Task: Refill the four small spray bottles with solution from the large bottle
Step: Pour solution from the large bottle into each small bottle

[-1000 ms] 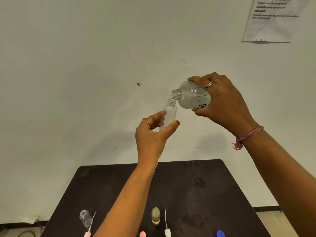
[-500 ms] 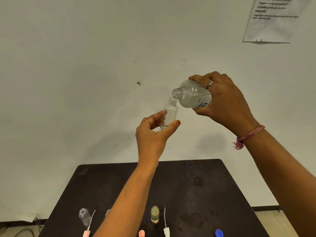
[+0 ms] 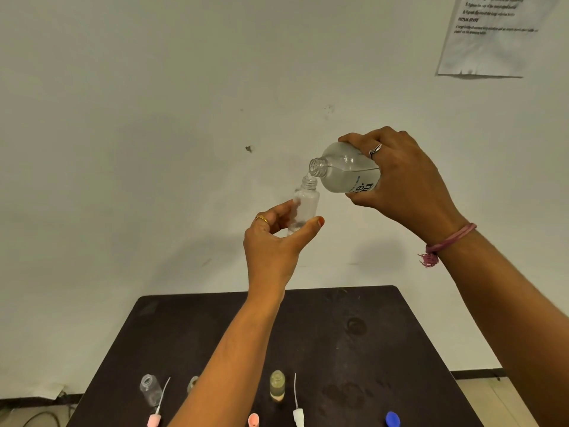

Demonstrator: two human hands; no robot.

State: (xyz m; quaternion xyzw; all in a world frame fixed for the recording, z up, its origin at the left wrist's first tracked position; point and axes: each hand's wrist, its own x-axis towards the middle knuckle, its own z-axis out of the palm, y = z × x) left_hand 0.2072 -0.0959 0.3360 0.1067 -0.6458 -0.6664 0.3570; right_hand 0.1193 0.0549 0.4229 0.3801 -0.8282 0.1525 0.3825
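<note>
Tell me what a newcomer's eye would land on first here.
First, the pour in mid-air at centre: the right hand tips the large bottle so its open mouth sits just above the neck of the small spray bottle, which the left hand holds upright. Below, along the near edge of the dark table, stand other small uncapped bottles with loose spray tops beside them.

Plain room: bare wall, taped instruction sheet, dark table.
</note>
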